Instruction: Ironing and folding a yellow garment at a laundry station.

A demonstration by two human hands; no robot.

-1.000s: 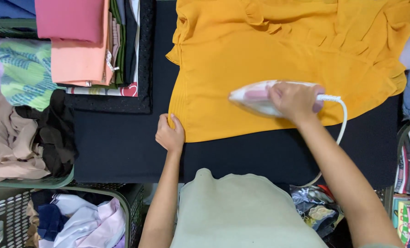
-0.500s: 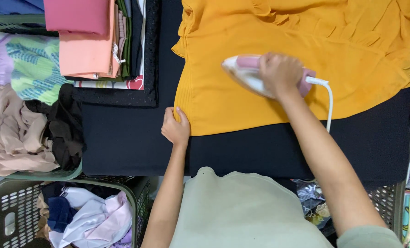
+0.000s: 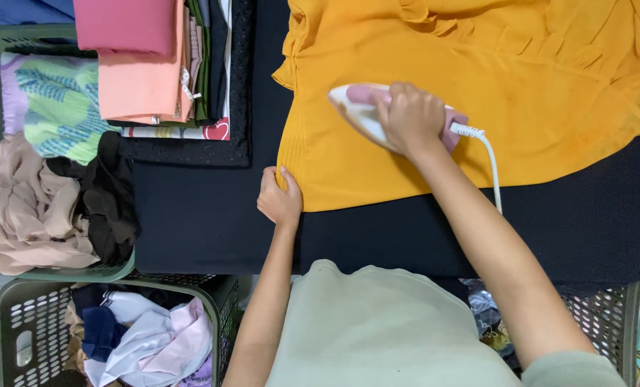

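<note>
A mustard-yellow garment (image 3: 477,79) lies spread on a black ironing surface (image 3: 205,215). My right hand (image 3: 409,118) grips the handle of a white and pink iron (image 3: 356,111) resting on the garment's left half, its tip pointing left. A white cord (image 3: 493,168) runs from the iron's back toward me. My left hand (image 3: 278,197) pinches the garment's near-left corner against the surface.
A stack of folded clothes (image 3: 155,64), pink and peach on top, sits at the far left of the surface. A green basket (image 3: 83,274) at left holds beige, black and patterned clothes. Another basket (image 3: 19,337) below holds white and blue laundry. A grey basket (image 3: 607,315) stands at right.
My right hand has slid the iron leftward across the yellow garment. My left hand has stayed on the near-left corner, holding it down.
</note>
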